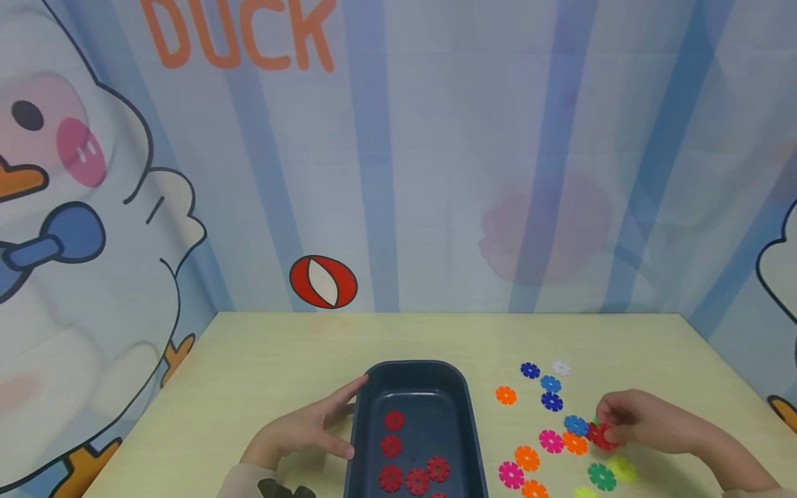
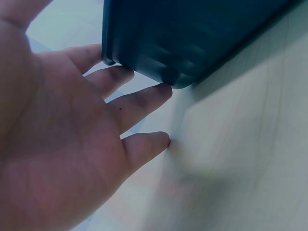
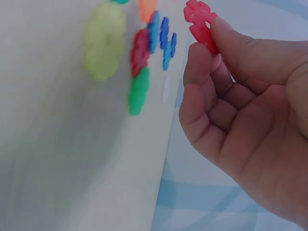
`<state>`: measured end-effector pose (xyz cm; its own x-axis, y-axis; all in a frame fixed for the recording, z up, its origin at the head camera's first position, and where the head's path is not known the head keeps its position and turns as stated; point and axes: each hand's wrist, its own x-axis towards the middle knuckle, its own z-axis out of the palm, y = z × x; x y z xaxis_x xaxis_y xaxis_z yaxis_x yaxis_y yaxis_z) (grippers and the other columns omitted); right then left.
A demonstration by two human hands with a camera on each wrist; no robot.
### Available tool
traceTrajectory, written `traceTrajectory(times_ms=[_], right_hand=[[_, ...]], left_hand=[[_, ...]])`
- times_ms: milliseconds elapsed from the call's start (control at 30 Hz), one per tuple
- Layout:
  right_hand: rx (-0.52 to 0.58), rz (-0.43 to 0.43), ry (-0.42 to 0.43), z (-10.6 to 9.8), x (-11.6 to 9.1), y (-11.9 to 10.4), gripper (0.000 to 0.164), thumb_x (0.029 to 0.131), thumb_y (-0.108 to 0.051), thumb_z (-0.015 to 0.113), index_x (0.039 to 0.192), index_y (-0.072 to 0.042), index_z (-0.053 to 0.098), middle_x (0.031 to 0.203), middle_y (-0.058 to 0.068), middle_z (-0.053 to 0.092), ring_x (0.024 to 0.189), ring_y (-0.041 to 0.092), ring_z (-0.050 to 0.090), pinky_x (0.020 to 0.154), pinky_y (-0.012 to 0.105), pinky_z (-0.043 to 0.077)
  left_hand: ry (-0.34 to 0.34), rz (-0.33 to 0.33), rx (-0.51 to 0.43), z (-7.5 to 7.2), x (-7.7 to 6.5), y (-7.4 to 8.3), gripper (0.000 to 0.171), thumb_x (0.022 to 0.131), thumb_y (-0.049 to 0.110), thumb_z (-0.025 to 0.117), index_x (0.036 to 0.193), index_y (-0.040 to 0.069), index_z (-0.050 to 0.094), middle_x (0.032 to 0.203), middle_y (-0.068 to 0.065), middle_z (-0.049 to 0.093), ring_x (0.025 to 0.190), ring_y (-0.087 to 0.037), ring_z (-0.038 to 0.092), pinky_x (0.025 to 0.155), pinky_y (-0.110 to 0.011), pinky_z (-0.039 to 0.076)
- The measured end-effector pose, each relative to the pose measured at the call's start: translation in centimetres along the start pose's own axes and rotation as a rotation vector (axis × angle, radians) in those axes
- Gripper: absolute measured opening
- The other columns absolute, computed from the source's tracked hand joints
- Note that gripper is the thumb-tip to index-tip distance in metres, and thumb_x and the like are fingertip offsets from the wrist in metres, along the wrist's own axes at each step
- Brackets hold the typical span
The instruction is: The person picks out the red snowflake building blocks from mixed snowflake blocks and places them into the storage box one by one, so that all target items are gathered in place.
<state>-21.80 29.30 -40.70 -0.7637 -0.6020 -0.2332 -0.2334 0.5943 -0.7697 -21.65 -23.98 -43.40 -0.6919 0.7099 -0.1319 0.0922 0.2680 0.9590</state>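
My left hand [image 1: 305, 430] is spread at the left side of a dark blue tray [image 1: 436, 418], thumb and fingertips right at its rim. The left wrist view shows the fingers loosely extended along the tray's outer wall. Inside the tray lie several red notched plastic discs [image 1: 391, 446]. On the right, my right hand [image 1: 650, 423] pinches a red notched disc [image 3: 198, 21] between thumb and forefinger, above the table. Beneath it in the right wrist view, another red disc [image 3: 139, 53] lies beside a green one [image 3: 139, 91].
Loose discs are scattered right of the tray: orange [image 1: 506, 395], dark blue [image 1: 530, 370], white [image 1: 561, 367], pink [image 1: 551, 440], green [image 1: 602, 476] and yellow [image 1: 623, 468]. A printed curtain [image 1: 436, 173] hangs behind the pale table [image 1: 280, 360].
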Motion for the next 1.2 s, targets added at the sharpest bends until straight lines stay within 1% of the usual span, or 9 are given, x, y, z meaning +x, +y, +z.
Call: traceTrajectory(times_ms=[100,267,400,533,667,733,867,1033,1200], right_hand=[[0.000,-0.051,-0.016,0.0,0.7,-1.0,0.013,0.092,-0.009,0.063,0.090,0.001,0.055,0.080,0.001,0.058,0.068,0.013,0.054,0.061,0.024,0.046],[0.023,-0.077,-0.038,0.5,1.8,-3.0,0.010,0.093,-0.009,0.062,0.091,-0.002,0.055,0.076,0.004,0.058,0.064,0.023,0.054,0.061,0.026,0.048],[0.026,-0.101,-0.050,0.9,2.9,-4.5,0.009,0.094,-0.011,0.061,0.092,-0.003,0.056,0.077,0.004,0.058,0.062,0.023,0.053,0.061,0.027,0.050],[-0.003,-0.131,-0.044,1.3,3.8,-6.2,0.011,0.093,-0.015,0.063,0.094,-0.005,0.058,0.080,0.001,0.059,0.063,0.021,0.054,0.063,0.027,0.051],[-0.035,-0.195,-0.049,1.7,4.6,-7.9,0.009,0.093,-0.015,0.063,0.093,-0.007,0.059,0.082,0.000,0.060,0.068,0.023,0.058,0.066,0.029,0.054],[-0.045,-0.238,-0.058,2.1,5.0,-8.8,0.007,0.093,-0.014,0.063,0.093,-0.008,0.059,0.083,-0.001,0.061,0.072,0.021,0.061,0.068,0.030,0.055],[-0.046,-0.286,-0.074,2.8,6.0,-10.4,0.007,0.092,-0.013,0.064,0.093,-0.008,0.059,0.083,-0.003,0.062,0.073,0.013,0.062,0.070,0.028,0.055],[-0.051,-0.358,-0.098,4.1,7.4,-12.2,0.004,0.092,-0.010,0.063,0.093,-0.009,0.060,0.082,-0.003,0.062,0.072,0.006,0.060,0.072,0.028,0.055],[-0.067,-0.428,-0.126,5.4,9.0,-13.3,0.004,0.093,-0.011,0.062,0.094,-0.007,0.061,0.082,-0.002,0.063,0.070,0.004,0.056,0.068,0.024,0.053]], left_hand=[[-0.002,0.001,0.000,0.0,0.0,-0.1,0.102,0.083,0.024,0.076,0.157,0.021,0.005,0.162,-0.010,0.003,0.144,-0.044,0.014,0.113,-0.061,0.015],[-0.006,0.001,0.000,0.0,0.1,-0.2,0.102,0.083,0.025,0.076,0.156,0.021,0.005,0.162,-0.010,0.003,0.145,-0.043,0.014,0.113,-0.061,0.015],[-0.011,0.003,-0.008,0.0,0.1,-0.1,0.103,0.083,0.024,0.076,0.156,0.020,0.004,0.162,-0.010,0.002,0.145,-0.043,0.014,0.113,-0.060,0.015],[-0.011,0.003,-0.010,0.0,0.1,-0.1,0.103,0.083,0.023,0.076,0.156,0.020,0.004,0.162,-0.010,0.002,0.145,-0.043,0.013,0.113,-0.061,0.014],[-0.005,0.003,-0.008,0.0,0.1,-0.1,0.103,0.083,0.023,0.076,0.156,0.020,0.004,0.162,-0.010,0.002,0.145,-0.043,0.013,0.113,-0.060,0.014],[-0.002,0.002,-0.008,0.0,0.0,-0.1,0.103,0.083,0.023,0.076,0.156,0.019,0.004,0.162,-0.010,0.003,0.145,-0.043,0.013,0.113,-0.060,0.014],[-0.004,0.002,-0.011,0.0,0.0,0.0,0.104,0.083,0.022,0.076,0.156,0.019,0.004,0.162,-0.011,0.002,0.145,-0.043,0.013,0.113,-0.059,0.014],[-0.004,0.000,-0.014,0.0,-0.1,0.0,0.104,0.083,0.022,0.076,0.156,0.019,0.004,0.162,-0.011,0.002,0.145,-0.043,0.012,0.113,-0.059,0.013],[-0.013,0.005,-0.014,-0.1,0.0,-0.2,0.103,0.083,0.022,0.076,0.156,0.020,0.004,0.162,-0.010,0.002,0.145,-0.043,0.012,0.114,-0.059,0.013]])
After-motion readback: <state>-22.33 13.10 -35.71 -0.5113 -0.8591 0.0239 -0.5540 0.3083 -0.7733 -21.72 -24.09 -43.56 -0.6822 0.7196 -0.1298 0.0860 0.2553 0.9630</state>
